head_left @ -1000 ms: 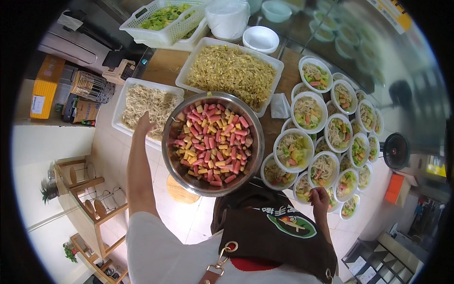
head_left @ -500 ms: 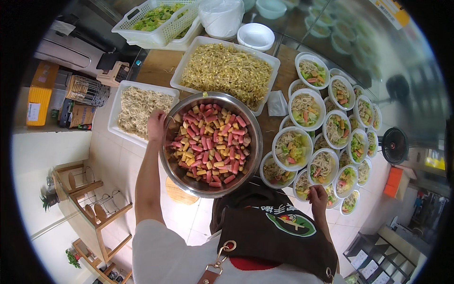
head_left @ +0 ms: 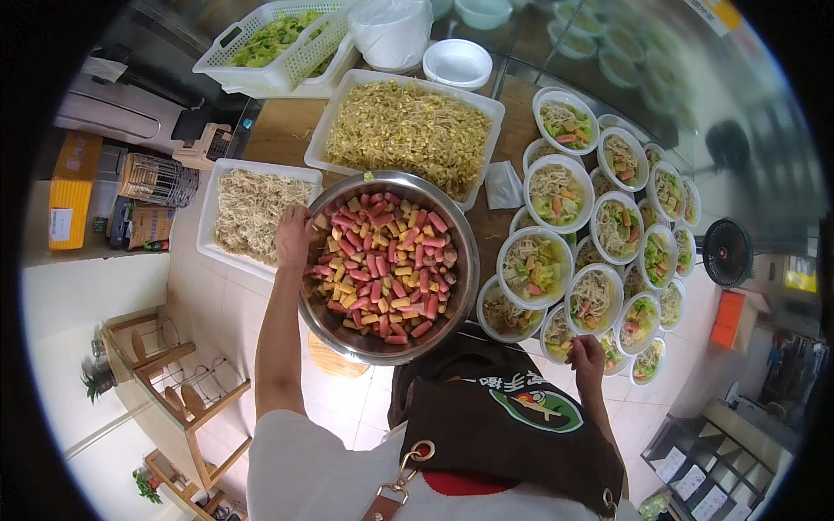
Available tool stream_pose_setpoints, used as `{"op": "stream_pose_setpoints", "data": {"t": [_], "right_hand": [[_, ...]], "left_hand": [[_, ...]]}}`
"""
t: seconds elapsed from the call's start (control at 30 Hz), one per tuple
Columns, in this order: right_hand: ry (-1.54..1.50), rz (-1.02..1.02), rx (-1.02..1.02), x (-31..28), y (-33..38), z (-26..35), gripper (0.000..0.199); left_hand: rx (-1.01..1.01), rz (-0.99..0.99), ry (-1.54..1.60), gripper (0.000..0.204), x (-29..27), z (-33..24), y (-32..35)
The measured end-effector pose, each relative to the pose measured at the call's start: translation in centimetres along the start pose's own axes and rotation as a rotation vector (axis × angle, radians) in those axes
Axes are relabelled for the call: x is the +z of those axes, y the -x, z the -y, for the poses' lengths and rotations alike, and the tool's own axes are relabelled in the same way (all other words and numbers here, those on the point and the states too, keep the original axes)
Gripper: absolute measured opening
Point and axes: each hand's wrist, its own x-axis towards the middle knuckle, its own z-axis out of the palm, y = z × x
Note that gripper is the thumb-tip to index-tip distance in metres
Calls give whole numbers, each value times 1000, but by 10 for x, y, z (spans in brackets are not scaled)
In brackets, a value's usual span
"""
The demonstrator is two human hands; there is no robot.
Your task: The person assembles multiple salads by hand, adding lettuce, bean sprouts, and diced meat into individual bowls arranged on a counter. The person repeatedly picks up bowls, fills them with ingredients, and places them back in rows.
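Note:
A wide steel bowl (head_left: pixel 465 306) full of cut pink sausages, yellow chunks and a few brownish balls is in front of me. My left hand (head_left: pixel 294 236) is closed at its left rim, fingers curled over the edge. Beside that hand lies a white tray (head_left: pixel 208 217) of pale noodle-like strands. My right hand (head_left: pixel 588 356) hangs at the near edge of the stacked plastic bowls (head_left: pixel 594 300), its fingers curled together; whatever they hold, if anything, is hidden. Those bowls contain noodle-like strands, lettuce and pink and yellow pieces.
Behind the steel bowl sits a white tray (head_left: pixel 495 117) of bean sprouts. Farther back are a white basket (head_left: pixel 261 78) of lettuce, a bagged stack (head_left: pixel 389 35) and empty white bowls (head_left: pixel 458 66). A white packet (head_left: pixel 504 185) lies beside the sprouts. Wooden shelves (head_left: pixel 187 408) stand at left.
The whole view has shifted slightly. My left hand has edged right, farther over the steel bowl's rim. My right hand stays curled beside the plastic bowls.

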Motion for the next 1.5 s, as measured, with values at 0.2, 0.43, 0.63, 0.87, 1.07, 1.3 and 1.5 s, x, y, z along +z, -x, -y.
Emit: {"op": "stream_pose_setpoints", "data": {"t": [0.2, 0.43, 0.63, 0.87, 1.07, 1.3, 1.5], "right_hand": [[40, -2, -14, -5, -2, 2, 12], [-7, -18, -17, 1, -3, 1, 13], [21, 7, 4, 5, -1, 5, 13], [29, -64, 8, -12, 3, -1, 13], [10, -4, 35, 0, 2, -5, 13], [42, 20, -30, -8, -9, -4, 13], [31, 72, -22, 16, -9, 2, 13]], "left_hand": [[-223, -80, 81, 11, -6, 84, -14], [136, 51, 0, 22, 18, -58, 0], [121, 91, -211, 16, 86, -70, 5], [-19, -56, 295, 8, 57, -65, 17], [-65, 39, -52, 16, 80, -97, 44], [-292, -35, 345, 16, 61, -57, 32], [-258, -251, 66, 35, -32, 48, -10]]}}
